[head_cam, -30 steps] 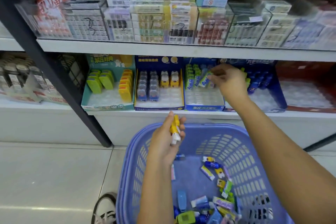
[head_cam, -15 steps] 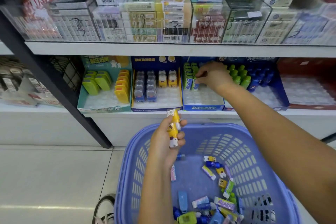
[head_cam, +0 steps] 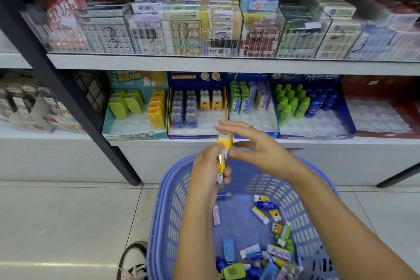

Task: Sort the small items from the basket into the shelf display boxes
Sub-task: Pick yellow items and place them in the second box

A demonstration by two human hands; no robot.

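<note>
The lilac plastic basket [head_cam: 169, 191] stands on the floor below the shelf, with several small erasers and toy items [head_cam: 268, 254] loose in its bottom. My left hand [head_cam: 208, 175] grips two yellow-and-white items above the basket: a lower one [head_cam: 221, 167] and an upper one [head_cam: 225, 141]. From the right, my right hand [head_cam: 256, 146] pinches the upper yellow item between fingers and thumb. Directly behind it stands the dark blue display box [head_cam: 195, 136] holding grey and yellow items of the same kind.
The lower shelf also holds a teal box [head_cam: 136, 136] of green and yellow pieces, a blue box [head_cam: 253, 130] of small tubes, a box of green and blue bottles [head_cam: 316, 136] and a red box [head_cam: 384, 130]. Clear bins fill the upper shelf. My shoe [head_cam: 134, 261] is left of the basket.
My right hand left the tube box on the shelf and came down to the yellow items in my left hand. My left hand rose slightly with them.
</note>
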